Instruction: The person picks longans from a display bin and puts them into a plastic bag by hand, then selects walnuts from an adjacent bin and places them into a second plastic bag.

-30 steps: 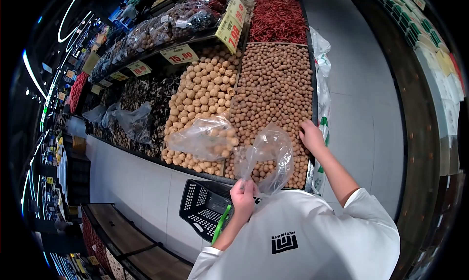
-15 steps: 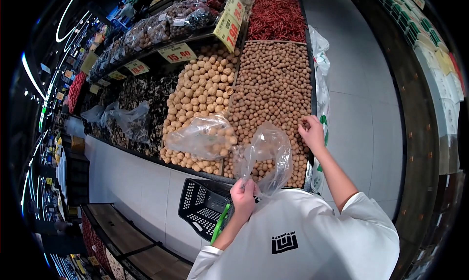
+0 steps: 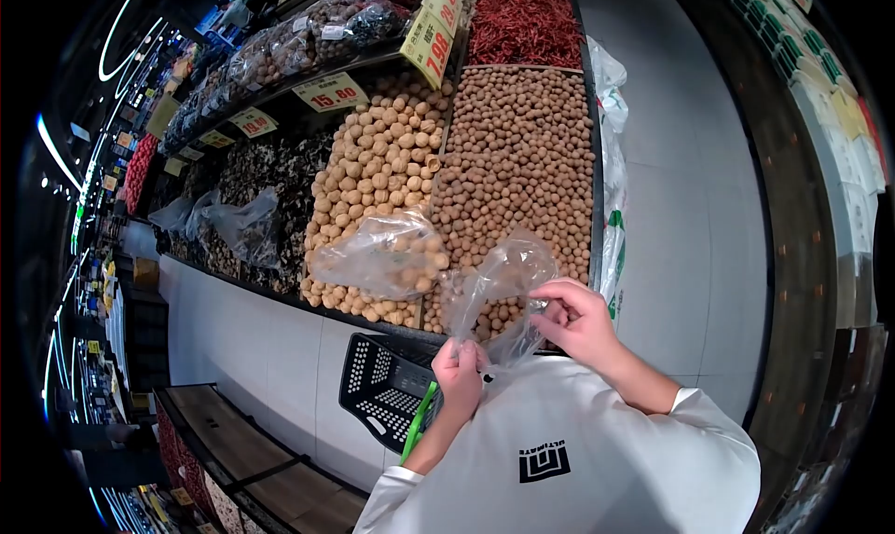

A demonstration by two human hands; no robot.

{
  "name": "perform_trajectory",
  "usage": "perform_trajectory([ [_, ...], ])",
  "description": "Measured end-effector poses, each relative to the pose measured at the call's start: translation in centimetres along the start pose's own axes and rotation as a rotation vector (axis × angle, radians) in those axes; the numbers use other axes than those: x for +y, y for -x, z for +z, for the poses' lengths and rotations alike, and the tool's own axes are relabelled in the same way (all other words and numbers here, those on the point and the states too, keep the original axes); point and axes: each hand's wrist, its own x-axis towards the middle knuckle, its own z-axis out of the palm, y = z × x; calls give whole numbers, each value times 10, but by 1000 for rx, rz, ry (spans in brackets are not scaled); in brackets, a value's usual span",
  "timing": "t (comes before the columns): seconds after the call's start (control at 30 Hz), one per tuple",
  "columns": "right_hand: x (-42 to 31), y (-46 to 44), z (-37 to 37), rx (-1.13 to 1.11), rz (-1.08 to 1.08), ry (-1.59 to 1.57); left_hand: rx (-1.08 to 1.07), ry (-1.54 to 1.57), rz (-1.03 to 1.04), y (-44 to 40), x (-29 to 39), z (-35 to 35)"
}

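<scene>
My left hand [image 3: 460, 366] is closed on the gathered edge of a clear plastic bag [image 3: 513, 264], which lies over the front of the bin of small round brown nuts [image 3: 517, 161]. Brown nuts show through the film; whether they lie inside or beneath it I cannot tell. At the bag's right edge is my right hand [image 3: 575, 321], thumb and fingers pinched together; what is between them is too small to make out. Another clear bag [image 3: 378, 259] rests on the larger pale walnuts [image 3: 390, 152], left of the one I hold.
A black basket [image 3: 387, 385] with a green handle [image 3: 419, 424] stands below the bin's front edge. Dried red chilies [image 3: 524, 21] fill the far bin. Dark dried goods [image 3: 280, 171] lie at left, under price signs [image 3: 333, 92]. White plastic bags [image 3: 611, 143] hang along the right side.
My right hand has moved from the right edge of the brown nuts down and left to the bag. My left hand keeps its hold on the bag. The view has shifted slightly.
</scene>
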Motion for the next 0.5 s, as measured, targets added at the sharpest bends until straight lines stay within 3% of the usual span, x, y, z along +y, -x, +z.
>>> perform_trajectory([
  [0.1, 22, -10, -21, 209, 242, -469, -15, 2, 2, 1, 1, -2],
  [0.17, 50, -26, -42, 345, 199, -368, -52, -49, 36, 2, 0, -3],
  [0.3, 127, -54, -80, 412, 188, -63, -68, -50, 24, 1, 0, -2],
  [0.37, 157, -59, -91, 337, 249, 419, -64, -63, 20, 0, 1, -1],
  [0.5, 188, -70, -78, 283, 117, 492, -58, -36, -18, 0, -1, -2],
])
